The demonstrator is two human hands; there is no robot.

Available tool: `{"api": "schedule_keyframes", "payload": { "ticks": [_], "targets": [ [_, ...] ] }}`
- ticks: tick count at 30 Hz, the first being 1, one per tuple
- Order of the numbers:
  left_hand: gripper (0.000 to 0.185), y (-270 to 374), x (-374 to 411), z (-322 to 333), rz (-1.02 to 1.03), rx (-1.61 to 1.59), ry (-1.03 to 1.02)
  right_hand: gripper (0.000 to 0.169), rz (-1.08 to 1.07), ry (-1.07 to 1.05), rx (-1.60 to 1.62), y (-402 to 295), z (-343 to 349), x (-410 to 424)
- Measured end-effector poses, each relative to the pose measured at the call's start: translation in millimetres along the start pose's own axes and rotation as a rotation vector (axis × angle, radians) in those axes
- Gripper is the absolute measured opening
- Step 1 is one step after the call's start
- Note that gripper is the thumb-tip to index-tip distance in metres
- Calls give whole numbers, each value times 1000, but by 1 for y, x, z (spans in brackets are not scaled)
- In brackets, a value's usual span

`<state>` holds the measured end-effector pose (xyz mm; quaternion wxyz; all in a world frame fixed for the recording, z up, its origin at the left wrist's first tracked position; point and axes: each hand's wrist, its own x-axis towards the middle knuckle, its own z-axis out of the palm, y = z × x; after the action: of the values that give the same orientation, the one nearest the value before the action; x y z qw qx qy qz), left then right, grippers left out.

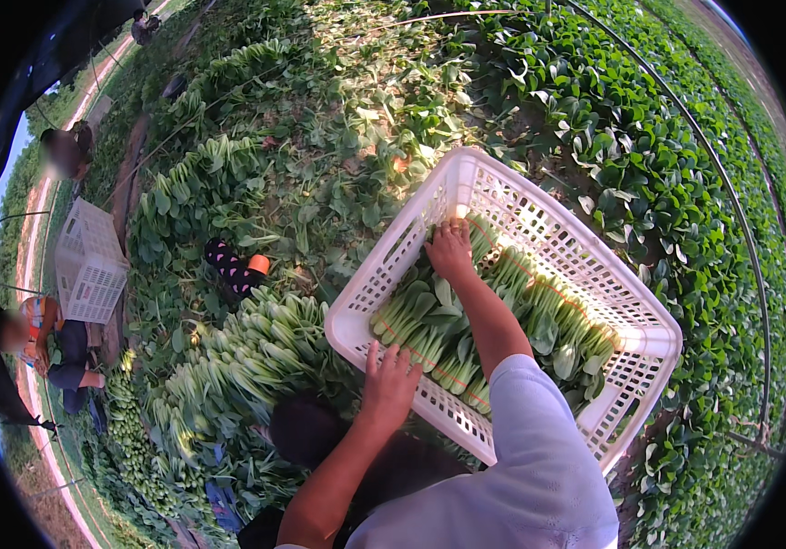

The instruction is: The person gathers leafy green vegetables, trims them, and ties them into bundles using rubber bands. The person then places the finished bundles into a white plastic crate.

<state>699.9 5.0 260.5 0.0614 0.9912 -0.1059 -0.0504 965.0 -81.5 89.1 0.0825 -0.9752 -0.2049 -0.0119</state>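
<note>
A white perforated plastic crate (434,175) stands tilted across my view. Inside it lie rows of leafy greens (427,343) with pale stems, tied in bunches with red bands. My right hand (450,247) reaches to the crate's far left corner, its palm down on a bunch of greens (478,237). What is under those fingers is hidden, so I cannot tell whether they grip the bunch. At the near left side, my left hand (393,384) rests over the crate's rim with its fingers apart, their tips close to the bunched stems.
Cut greens (255,343) lie heaped left of the crate. A dark patterned object (228,264) with an orange end lies beyond them. Two stacked white crates (91,261) and a seated person (57,343) are farther left. Standing crop (640,137) and a bent hoop (729,171) border the right.
</note>
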Motion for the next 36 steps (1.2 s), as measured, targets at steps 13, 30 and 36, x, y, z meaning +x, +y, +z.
{"api": "schedule_keyframes", "payload": {
  "ticks": [13, 30, 36],
  "targets": [
    [19, -3, -10, 8, -31, -11, 31, 46, -131, -308, 133, 56, 1, -26],
    [13, -7, -13, 17, -53, -5, 144, 23, -216, -11, 1136, 23, -235, -83],
    [11, 6, -11, 52, -93, 31, 107, 76, -170, 411, 862, -8, -301, -42]
  ]
}}
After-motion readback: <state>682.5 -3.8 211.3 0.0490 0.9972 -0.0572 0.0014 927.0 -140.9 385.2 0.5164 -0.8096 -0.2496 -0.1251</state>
